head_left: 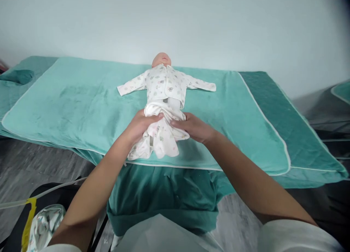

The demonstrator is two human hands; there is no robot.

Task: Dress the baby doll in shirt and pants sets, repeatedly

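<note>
A baby doll (162, 58) lies on its back on the green bed cover, its head toward the wall. It wears a white printed baby jacket (165, 82) with both sleeves spread out sideways. White printed baby pants (161, 135) are bunched around the doll's lower body, their leg ends toward me. My left hand (140, 124) grips the pants at their left side, thumb on top. My right hand (195, 127) grips them at the right side, thumb also on top. The doll's legs are mostly hidden by the cloth.
The bed (82, 106) is covered in light green cloth with white piping, darker green at both ends. A pale wall (175, 22) stands behind it. At lower left, a black chair (16, 230) holds folded printed cloth (45, 226), near a pale tube (54, 188) with yellow tape.
</note>
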